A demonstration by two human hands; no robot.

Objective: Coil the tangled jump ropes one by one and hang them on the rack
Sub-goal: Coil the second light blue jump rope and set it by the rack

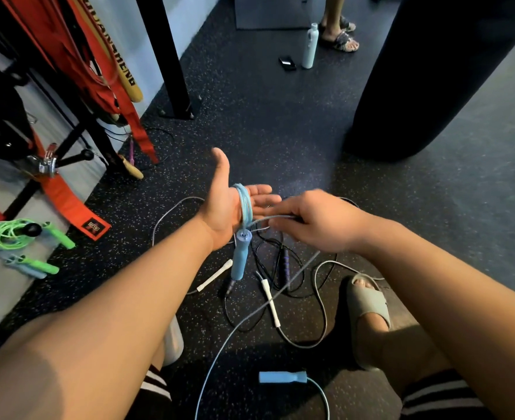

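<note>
My left hand (232, 204) is held palm up with straight fingers, and several turns of a light blue jump rope (245, 207) are wound round it. One blue handle (240, 257) hangs below that palm. My right hand (307, 221) pinches the free strand of the same rope just right of the left hand. The strand runs down to the second blue handle (282, 376) on the floor near my knees. A tangle of white and black ropes (275, 278) lies on the floor under my hands. A coiled green rope (22, 241) hangs on a rack peg (74, 158) at the left.
The rack at the left carries red straps (98, 86) and a black upright post (171, 56). A large black punching bag (426, 74) stands at the right. A bottle (309, 45) and a phone (287, 63) sit on the floor far ahead, beside another person's feet (341, 34).
</note>
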